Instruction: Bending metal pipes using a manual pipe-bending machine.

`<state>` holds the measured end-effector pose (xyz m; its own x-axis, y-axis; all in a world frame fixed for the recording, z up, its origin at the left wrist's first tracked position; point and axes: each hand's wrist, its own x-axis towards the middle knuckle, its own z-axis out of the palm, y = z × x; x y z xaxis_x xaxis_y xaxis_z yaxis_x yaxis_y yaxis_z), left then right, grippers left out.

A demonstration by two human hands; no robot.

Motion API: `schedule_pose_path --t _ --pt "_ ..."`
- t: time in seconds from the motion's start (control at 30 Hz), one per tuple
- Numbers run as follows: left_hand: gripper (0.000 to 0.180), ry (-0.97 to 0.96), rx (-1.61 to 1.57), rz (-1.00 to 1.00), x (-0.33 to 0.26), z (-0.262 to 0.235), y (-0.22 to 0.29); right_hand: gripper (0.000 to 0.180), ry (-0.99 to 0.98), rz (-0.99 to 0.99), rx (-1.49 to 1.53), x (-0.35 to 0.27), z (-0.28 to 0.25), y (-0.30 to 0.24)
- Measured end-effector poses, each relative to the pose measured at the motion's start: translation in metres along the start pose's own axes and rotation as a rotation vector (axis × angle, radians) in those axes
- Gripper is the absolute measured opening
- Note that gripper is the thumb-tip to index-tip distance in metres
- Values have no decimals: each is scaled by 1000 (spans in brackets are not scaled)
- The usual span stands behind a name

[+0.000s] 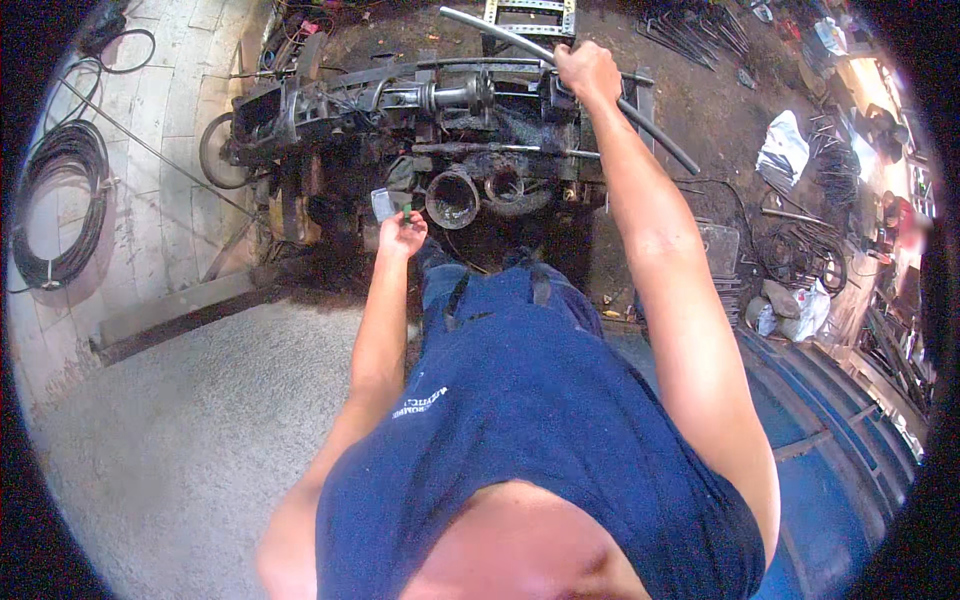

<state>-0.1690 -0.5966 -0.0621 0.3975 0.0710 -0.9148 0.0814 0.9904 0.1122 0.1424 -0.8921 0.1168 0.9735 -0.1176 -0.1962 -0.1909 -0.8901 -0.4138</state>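
Note:
My right hand [590, 75] is closed around a long grey metal rod [655, 135], which slants from the top middle down to the right, above a dark, greasy machine [450, 95]. Lower and to the left, my left hand [403, 236] has its fingers curled, with a small green object [407, 213] at the fingertips; its kind is too small to make out. Right beside those fingers shows a pale blue-grey rectangular piece [382, 204]; whether I touch it, I cannot tell. Two round, open metal containers, one nearer [453, 200] and one behind it [505, 187], stand below the machine.
Coiled black cable [65, 205] hangs at the left wall. A perforated metal frame [530, 18] stands beyond the machine. Wire coils [800, 250], white bags [783, 148] and thin rods [690, 35] lie on the floor to the right. Blue metal panels [820, 500] lie at lower right.

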Motion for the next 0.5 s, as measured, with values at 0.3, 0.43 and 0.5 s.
schedule_pose_path --t 0.3,0.43,0.5 --pt "18 -29 -1 -37 7 -8 4 52 8 -24 4 2 2 4" --pt "17 -3 13 -32 6 -5 1 53 16 -23 -2 0 4 2" --pt "16 -16 20 -21 6 -5 1 53 17 -64 -15 0 5 -1"
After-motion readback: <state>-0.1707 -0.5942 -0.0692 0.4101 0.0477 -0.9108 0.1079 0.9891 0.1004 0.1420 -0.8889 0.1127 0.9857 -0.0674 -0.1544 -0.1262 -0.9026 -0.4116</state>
